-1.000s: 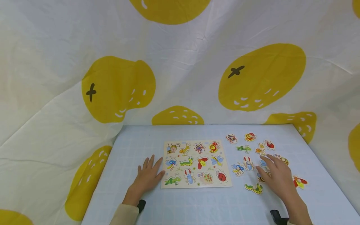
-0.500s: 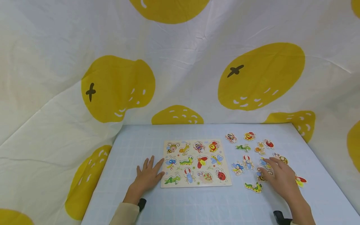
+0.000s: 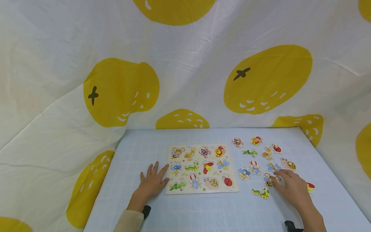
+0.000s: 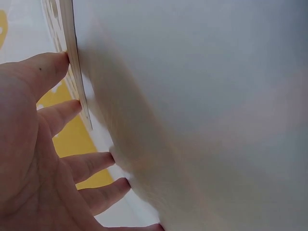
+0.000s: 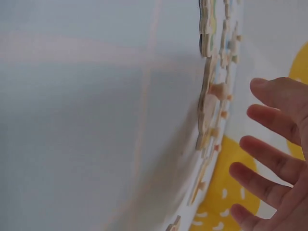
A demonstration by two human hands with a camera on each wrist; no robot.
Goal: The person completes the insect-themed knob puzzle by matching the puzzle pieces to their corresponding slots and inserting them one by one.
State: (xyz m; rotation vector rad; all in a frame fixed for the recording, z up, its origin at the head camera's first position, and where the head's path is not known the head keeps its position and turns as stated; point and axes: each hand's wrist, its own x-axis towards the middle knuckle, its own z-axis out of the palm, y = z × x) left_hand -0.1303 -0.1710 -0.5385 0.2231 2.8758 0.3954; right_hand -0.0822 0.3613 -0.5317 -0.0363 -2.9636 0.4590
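Insect Puzzle Board and Loose Pieces: Hand Positions

The puzzle board [image 3: 234, 190] lies flat on the pale blue surface [image 3: 203, 212], with three rows of printed insects facing up. The left hand [image 3: 152, 182] is at the board's left side, fingers spread; in the left wrist view, the thumb and index fingertips touch the board's edge.

The right hand [image 3: 292, 187] is positioned over the loose pieces, right of the board. Its thumb and fingers are parted, and the right wrist view shows the fingertips clear of the pieces and their knobs [image 5: 218, 90]. Nearest to it are the bee piece [image 3: 269, 181] and the dragonfly piece [image 3: 272, 167]. The snail piece [image 3: 289, 164] lies just beyond the hand; the red-winged piece [image 3: 310, 186] is partly hidden by it. The caterpillar piece [image 3: 261, 193] lies left of the hand, nearer the wearer.

A white cloth [image 3: 188, 83] with yellow fruit prints hangs behind the surface.
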